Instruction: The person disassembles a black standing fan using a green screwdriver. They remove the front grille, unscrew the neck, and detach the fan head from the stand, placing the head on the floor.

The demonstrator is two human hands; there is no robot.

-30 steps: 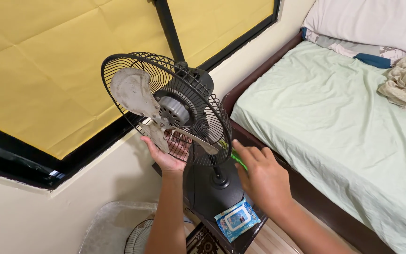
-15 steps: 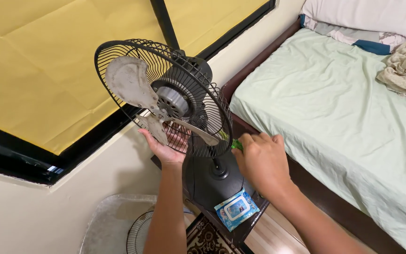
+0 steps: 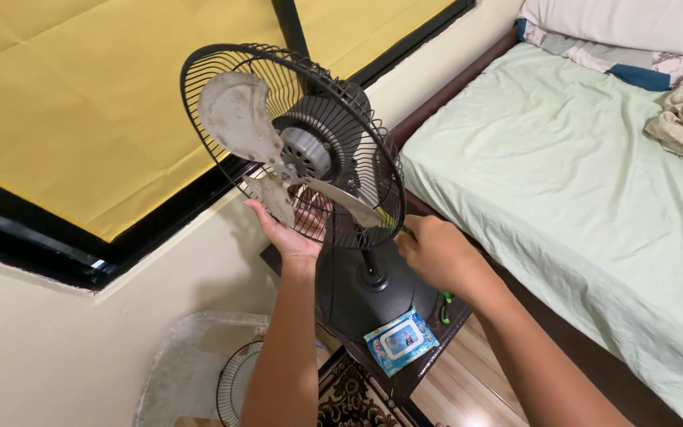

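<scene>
Near the middle of the frame, a black wire-caged fan with dusty grey blades (image 3: 294, 150) stands on a dark round base (image 3: 361, 296) atop a dark wooden bench (image 3: 405, 375). Left hand (image 3: 290, 233) lies open, palm under the cage's lower rim. Right hand (image 3: 432, 253) is closed around a green-handled tool (image 3: 393, 221) at the cage's lower right edge. Lower centre, a blue wet-wipe pack (image 3: 401, 340) lies on the bench. At right, a pale green bed (image 3: 579, 182).
</scene>
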